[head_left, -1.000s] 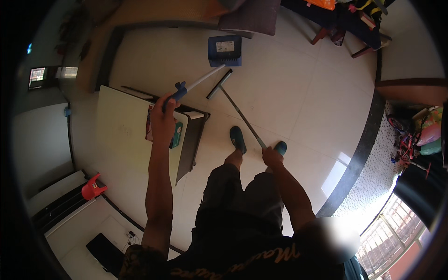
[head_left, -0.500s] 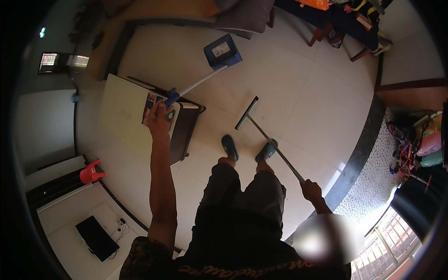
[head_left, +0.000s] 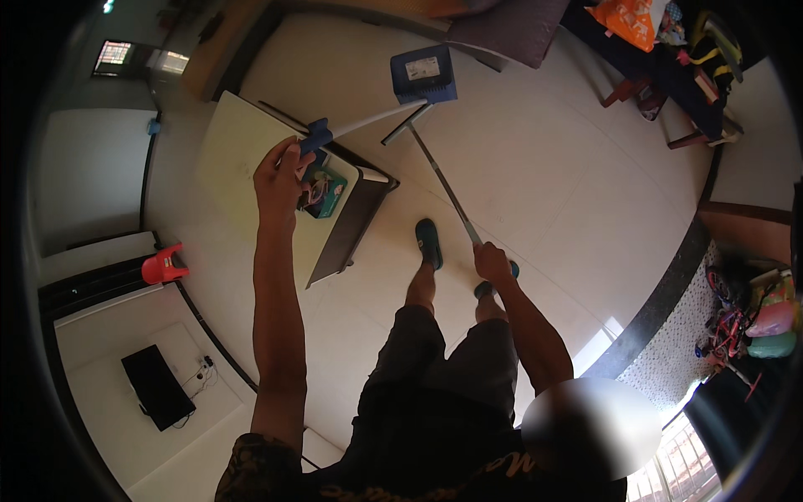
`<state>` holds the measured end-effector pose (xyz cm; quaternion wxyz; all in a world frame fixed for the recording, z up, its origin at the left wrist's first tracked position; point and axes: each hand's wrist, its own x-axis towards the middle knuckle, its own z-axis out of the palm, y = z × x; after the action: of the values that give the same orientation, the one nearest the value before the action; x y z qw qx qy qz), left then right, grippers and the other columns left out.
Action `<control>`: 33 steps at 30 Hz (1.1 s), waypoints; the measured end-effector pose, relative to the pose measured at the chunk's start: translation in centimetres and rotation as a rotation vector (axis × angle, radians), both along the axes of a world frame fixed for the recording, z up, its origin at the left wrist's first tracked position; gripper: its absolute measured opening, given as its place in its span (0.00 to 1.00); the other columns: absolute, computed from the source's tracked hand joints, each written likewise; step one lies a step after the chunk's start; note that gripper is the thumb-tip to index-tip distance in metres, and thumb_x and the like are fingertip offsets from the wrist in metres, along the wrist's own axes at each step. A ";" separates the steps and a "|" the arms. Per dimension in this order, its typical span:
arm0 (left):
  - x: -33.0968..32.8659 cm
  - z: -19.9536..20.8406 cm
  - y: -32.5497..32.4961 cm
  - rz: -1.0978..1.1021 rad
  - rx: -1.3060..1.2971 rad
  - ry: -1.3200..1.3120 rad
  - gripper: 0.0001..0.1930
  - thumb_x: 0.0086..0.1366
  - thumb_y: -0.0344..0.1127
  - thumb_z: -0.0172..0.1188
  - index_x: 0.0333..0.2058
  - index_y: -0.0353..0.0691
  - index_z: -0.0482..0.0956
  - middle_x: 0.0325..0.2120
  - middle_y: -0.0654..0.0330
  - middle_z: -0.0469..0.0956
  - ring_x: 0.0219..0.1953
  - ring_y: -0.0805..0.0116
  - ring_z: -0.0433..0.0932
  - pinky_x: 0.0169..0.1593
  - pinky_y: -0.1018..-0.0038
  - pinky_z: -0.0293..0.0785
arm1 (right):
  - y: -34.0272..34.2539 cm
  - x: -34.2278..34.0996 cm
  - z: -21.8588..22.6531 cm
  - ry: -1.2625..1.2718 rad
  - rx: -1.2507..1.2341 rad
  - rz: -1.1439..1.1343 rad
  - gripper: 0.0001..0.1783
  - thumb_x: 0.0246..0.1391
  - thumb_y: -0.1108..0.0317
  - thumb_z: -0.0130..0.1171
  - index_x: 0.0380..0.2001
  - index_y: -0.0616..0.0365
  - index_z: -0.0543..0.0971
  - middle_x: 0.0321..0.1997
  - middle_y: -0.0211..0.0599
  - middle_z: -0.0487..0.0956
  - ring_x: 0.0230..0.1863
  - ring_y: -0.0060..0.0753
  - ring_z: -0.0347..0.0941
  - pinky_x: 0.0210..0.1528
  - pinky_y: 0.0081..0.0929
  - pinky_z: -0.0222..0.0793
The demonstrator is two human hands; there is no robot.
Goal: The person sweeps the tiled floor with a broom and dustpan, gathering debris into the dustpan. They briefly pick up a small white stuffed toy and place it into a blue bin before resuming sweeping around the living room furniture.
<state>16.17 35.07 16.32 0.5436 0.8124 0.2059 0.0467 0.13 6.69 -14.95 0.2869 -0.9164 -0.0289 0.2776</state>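
My left hand (head_left: 278, 177) is closed around the blue grip at the upper end of a long-handled dustpan (head_left: 443, 89). The dustpan's white pole slants away over the table corner to its blue pan on the floor. In my right hand (head_left: 493, 263) is the pole of a floor squeegee (head_left: 443, 182), with its narrow dark blade close to the front of the pan; whether the two touch I cannot tell. Just beyond my left fingers, a green open box (head_left: 325, 194) with small items inside stands on the pale table (head_left: 238, 167).
A grey cushion (head_left: 510, 29) lies on the seat at the far side. At the far right, a dark bench (head_left: 652, 82) holds bags. A red plastic stool (head_left: 164, 265) is at the left, above a wall-mounted screen (head_left: 157, 386). Toys and bags crowd the right edge.
My right hand has moved forward and left, bringing the squeegee's blade up to the dustpan. My left hand keeps hold of the dustpan handle. The view has shifted, and my feet have stepped.
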 end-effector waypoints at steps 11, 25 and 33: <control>6.4 -1.5 8.9 -0.181 0.035 0.064 0.17 0.66 0.39 0.54 0.49 0.32 0.74 0.34 0.57 0.80 0.35 0.76 0.80 0.22 0.86 0.68 | 21.5 15.5 -3.9 0.246 0.025 -0.129 0.30 0.64 0.47 0.35 0.39 0.64 0.75 0.42 0.58 0.78 0.46 0.57 0.75 0.46 0.47 0.73; 11.0 -6.4 17.0 -0.259 0.007 0.170 0.18 0.65 0.39 0.55 0.50 0.34 0.74 0.31 0.62 0.79 0.27 0.81 0.73 0.25 0.83 0.68 | -0.7 -1.0 1.5 0.520 -0.536 -0.054 0.27 0.63 0.44 0.36 0.37 0.58 0.71 0.31 0.55 0.79 0.36 0.57 0.78 0.37 0.49 0.74; 10.7 -8.2 14.4 -0.245 0.031 0.251 0.19 0.66 0.41 0.55 0.51 0.36 0.73 0.30 0.61 0.80 0.23 0.81 0.72 0.22 0.81 0.67 | -6.6 -12.4 12.9 0.605 -0.556 -0.222 0.27 0.63 0.45 0.38 0.35 0.60 0.72 0.30 0.56 0.79 0.35 0.61 0.76 0.38 0.53 0.72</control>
<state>26.90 49.52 8.16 0.5026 0.8392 0.1706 -0.1184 -12.26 0.09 -2.10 0.0526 -0.8337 0.2314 0.4987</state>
